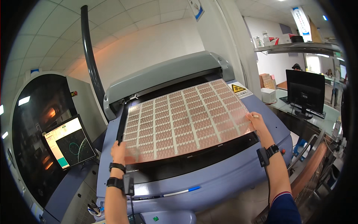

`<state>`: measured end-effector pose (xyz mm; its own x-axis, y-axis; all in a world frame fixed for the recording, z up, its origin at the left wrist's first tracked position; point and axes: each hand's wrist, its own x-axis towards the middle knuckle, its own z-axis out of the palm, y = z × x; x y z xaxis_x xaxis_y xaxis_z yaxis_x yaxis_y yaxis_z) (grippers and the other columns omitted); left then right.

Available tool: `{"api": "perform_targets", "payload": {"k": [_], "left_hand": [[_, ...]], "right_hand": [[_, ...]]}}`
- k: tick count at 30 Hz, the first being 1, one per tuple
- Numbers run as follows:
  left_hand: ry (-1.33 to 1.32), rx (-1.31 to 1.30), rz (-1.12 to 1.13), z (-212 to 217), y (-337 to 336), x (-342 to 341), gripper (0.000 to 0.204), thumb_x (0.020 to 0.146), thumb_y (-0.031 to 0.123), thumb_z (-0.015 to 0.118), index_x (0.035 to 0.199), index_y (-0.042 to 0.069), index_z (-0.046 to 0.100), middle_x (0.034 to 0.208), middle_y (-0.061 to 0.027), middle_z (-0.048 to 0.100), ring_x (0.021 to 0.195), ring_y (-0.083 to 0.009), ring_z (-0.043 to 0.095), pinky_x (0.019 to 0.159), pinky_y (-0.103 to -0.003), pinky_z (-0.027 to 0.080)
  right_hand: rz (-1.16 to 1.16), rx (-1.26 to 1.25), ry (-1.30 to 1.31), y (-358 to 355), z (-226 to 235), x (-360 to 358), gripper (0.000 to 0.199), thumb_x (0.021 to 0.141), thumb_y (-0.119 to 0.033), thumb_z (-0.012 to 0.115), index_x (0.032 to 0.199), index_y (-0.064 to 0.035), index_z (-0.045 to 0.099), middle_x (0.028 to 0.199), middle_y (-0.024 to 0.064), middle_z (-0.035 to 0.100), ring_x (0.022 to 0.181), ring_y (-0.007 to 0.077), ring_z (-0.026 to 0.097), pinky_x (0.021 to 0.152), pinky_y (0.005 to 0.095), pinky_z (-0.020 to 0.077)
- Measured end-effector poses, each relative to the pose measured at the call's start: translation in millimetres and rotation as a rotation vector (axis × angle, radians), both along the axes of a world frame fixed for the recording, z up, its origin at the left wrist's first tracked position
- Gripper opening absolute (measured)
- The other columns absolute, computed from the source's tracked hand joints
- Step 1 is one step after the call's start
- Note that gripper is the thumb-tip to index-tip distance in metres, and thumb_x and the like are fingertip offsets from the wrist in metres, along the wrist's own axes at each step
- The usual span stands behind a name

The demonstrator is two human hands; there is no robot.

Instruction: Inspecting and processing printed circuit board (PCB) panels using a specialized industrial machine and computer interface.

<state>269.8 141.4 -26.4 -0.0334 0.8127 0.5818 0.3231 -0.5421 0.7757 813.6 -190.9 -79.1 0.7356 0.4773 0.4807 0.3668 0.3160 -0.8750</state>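
A large thin copper-coloured flexible sheet (pixel 186 117), printed with a grid of small circuit panels, lies tilted over the bed of a blue-grey machine (pixel 209 179). My left hand (pixel 120 152) grips the sheet's near left corner. My right hand (pixel 256 121) holds its right edge, with the fingers on top. The sheet's far edge reaches toward the dark slot under the machine's grey hood (pixel 167 72).
A tilted monitor (pixel 69 142) with a circular graphic stands at the left by a dark domed cabinet (pixel 33 123). A black hose (pixel 89 56) rises behind the machine. A pen (pixel 182 192) rests on the front ledge. At the right are a desk, a black monitor (pixel 305 91) and a person behind it.
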Motion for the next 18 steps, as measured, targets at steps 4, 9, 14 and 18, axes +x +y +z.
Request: {"api": "perform_targets", "payload": {"k": [4, 9, 14, 18], "left_hand": [[0.943, 0.227, 0.121, -25.4, -59.2, 68.2, 0.046, 0.088, 0.046, 0.051, 0.124, 0.017, 0.055, 0.131, -0.0082, 0.052, 0.125, -0.0293, 0.043, 0.099, -0.070, 0.023], [0.965, 0.290, 0.130, -93.9, -66.9, 54.0, 0.057, 0.092, 0.054, 0.038, 0.136, 0.019, 0.045, 0.143, -0.0100, 0.041, 0.132, -0.0298, 0.038, 0.104, -0.069, 0.013], [0.943, 0.334, 0.155, -93.7, -67.2, 59.8, 0.058, 0.093, 0.054, 0.038, 0.137, 0.018, 0.044, 0.142, -0.0114, 0.043, 0.131, -0.0315, 0.039, 0.104, -0.069, 0.015], [0.972, 0.270, 0.188, -97.0, -81.9, 50.4, 0.060, 0.093, 0.055, 0.036, 0.137, 0.016, 0.044, 0.143, -0.0111, 0.042, 0.132, -0.0311, 0.038, 0.105, -0.067, 0.014]], "right_hand": [[-0.732, -0.244, -0.594, 34.2, -17.7, 35.5, 0.020, 0.082, -0.026, 0.069, 0.094, -0.0109, 0.061, 0.070, 0.0069, 0.063, 0.072, 0.0260, 0.063, 0.064, 0.0372, 0.0439], [-0.264, -0.769, -0.656, 64.5, -5.0, -34.1, 0.033, 0.078, -0.026, 0.070, 0.106, -0.0144, 0.058, 0.091, 0.0090, 0.066, 0.094, 0.0316, 0.061, 0.086, 0.0466, 0.0387], [-0.322, -0.611, -0.894, 70.3, -10.4, -40.5, 0.028, 0.079, -0.027, 0.069, 0.102, -0.0138, 0.058, 0.087, 0.0075, 0.065, 0.092, 0.0287, 0.061, 0.089, 0.0459, 0.0375], [-0.282, -0.619, -0.949, 75.7, -8.2, -47.2, 0.034, 0.078, -0.031, 0.070, 0.103, -0.0120, 0.057, 0.086, 0.0097, 0.065, 0.090, 0.0313, 0.061, 0.085, 0.0452, 0.0407]]}}
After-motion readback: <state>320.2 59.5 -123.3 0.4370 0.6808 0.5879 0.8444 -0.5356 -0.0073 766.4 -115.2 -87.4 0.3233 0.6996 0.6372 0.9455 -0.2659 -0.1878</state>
